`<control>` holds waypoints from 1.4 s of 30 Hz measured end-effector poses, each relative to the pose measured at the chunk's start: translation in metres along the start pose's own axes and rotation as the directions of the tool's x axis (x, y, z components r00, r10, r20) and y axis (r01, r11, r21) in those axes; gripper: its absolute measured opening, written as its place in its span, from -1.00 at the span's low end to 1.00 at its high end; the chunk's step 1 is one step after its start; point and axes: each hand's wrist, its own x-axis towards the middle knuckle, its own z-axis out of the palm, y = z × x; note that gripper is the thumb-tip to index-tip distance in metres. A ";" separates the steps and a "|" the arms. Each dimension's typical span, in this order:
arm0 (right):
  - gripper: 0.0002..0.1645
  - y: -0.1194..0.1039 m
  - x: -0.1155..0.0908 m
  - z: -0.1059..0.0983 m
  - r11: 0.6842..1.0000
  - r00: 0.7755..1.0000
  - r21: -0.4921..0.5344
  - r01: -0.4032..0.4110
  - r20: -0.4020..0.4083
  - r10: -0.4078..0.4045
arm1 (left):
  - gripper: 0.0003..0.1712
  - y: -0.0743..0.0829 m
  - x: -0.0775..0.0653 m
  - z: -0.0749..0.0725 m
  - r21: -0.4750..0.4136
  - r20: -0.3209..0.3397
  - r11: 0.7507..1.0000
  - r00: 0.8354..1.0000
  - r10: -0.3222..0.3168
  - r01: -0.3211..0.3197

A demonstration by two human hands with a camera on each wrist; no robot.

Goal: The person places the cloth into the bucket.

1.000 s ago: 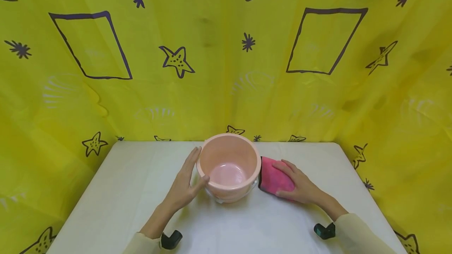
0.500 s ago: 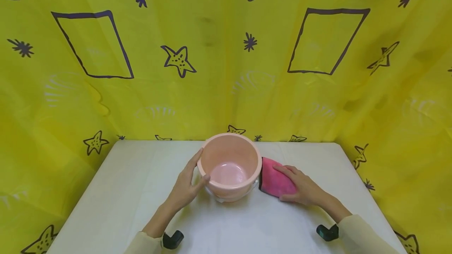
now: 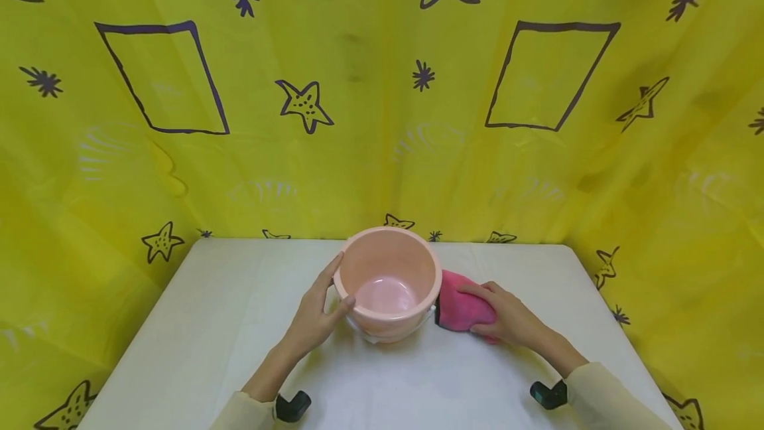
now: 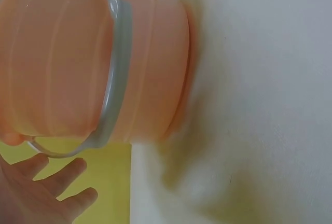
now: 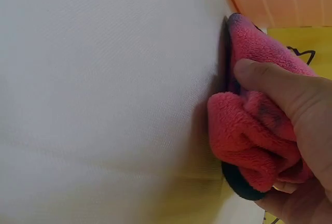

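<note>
A pale peach plastic bucket (image 3: 390, 324) with a grey-white carrying handle (image 4: 116, 79) stands upright on the white table. My left hand (image 3: 315, 314) is at its left side, thumb and index fingertip right at the rim. In the left wrist view, that hand's other fingers (image 4: 70, 177) are spread and nearly straight beside the bucket. Just right of the bucket lies a pink plush cloth (image 3: 462, 304) with a dark edging. My right hand (image 3: 507, 314) grips this cloth, and the right wrist view shows it bunched into folds between thumb and fingers, low over the table.
The white-covered table (image 3: 239, 297) runs back to a yellow curtain (image 3: 358, 171) printed with stars and shells, which also hangs on both sides. A dark wrist camera (image 3: 292, 407) sits by each sleeve.
My right hand has gathered the cloth, which lay flatter before and is now more bunched. The bucket and my left hand hold nearly the same place.
</note>
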 end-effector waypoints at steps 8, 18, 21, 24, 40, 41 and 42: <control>-0.17 -0.001 0.000 -0.008 1.000 0.997 -0.005 0.007 -0.076 -0.007 | -0.09 0.000 -0.002 0.002 -0.170 0.010 0.982 0.996 -0.088 0.088; -0.16 0.001 -0.001 -0.021 1.000 0.996 0.003 -0.015 -0.088 0.016 | -0.07 -0.001 -0.003 0.005 -0.287 0.023 0.944 0.987 -0.159 0.159; -0.15 0.002 -0.002 -0.024 1.000 0.996 -0.002 -0.001 -0.090 0.001 | -0.08 -0.002 -0.004 0.006 -0.295 0.028 0.940 0.985 -0.173 0.173; -0.15 0.001 -0.002 -0.027 1.000 0.994 -0.006 0.017 -0.104 -0.017 | -0.09 -0.002 -0.005 0.007 -0.304 0.029 0.936 0.984 -0.175 0.175; -0.17 -0.008 0.005 -0.063 0.998 0.991 -0.019 0.068 -0.113 -0.070 | -0.09 -0.001 -0.006 0.009 -0.311 0.021 0.934 0.983 -0.181 0.179; -0.17 -0.009 0.005 -0.065 0.997 0.991 -0.020 0.069 -0.113 -0.071 | -0.09 -0.002 -0.006 0.009 -0.312 0.021 0.934 0.984 -0.178 0.176; -0.17 -0.010 0.006 -0.068 0.997 0.991 -0.023 0.071 -0.114 -0.074 | -0.09 -0.002 -0.006 0.010 -0.313 0.020 0.934 0.985 -0.174 0.172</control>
